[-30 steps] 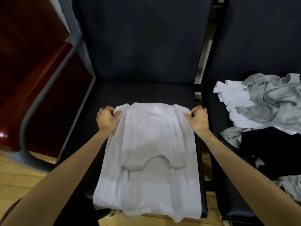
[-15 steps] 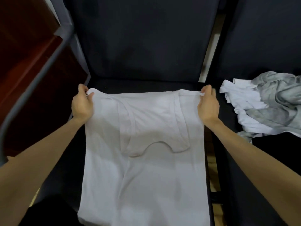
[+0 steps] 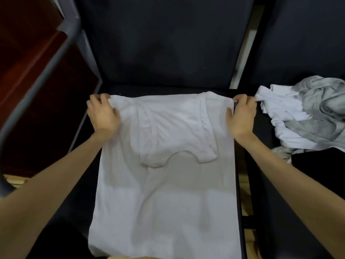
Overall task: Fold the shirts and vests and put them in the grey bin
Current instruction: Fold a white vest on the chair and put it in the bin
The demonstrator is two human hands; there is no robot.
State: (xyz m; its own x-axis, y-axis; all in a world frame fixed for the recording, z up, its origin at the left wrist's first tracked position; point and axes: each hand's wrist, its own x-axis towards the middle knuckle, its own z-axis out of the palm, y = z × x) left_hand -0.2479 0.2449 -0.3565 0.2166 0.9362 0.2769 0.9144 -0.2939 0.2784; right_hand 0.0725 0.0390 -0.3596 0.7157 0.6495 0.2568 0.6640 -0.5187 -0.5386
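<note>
Hands hold the white vest taut across the dark chair seat at frame centre, left hand and right hand each pinching an upper corner, apparently to flatten it for folding

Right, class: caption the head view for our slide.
Both hands spread a white cotton vest flat on a dark chair seat.

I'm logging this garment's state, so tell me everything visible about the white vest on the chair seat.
The white vest is thin, soft-looking knit cloth with ribbed edging. It lies flat on the dark chair seat, its strap end folded down over the body, the scooped neckline showing mid-garment. Its near hem reaches the seat's front edge. The left hand and right hand hold the far corners of the fold.
</note>
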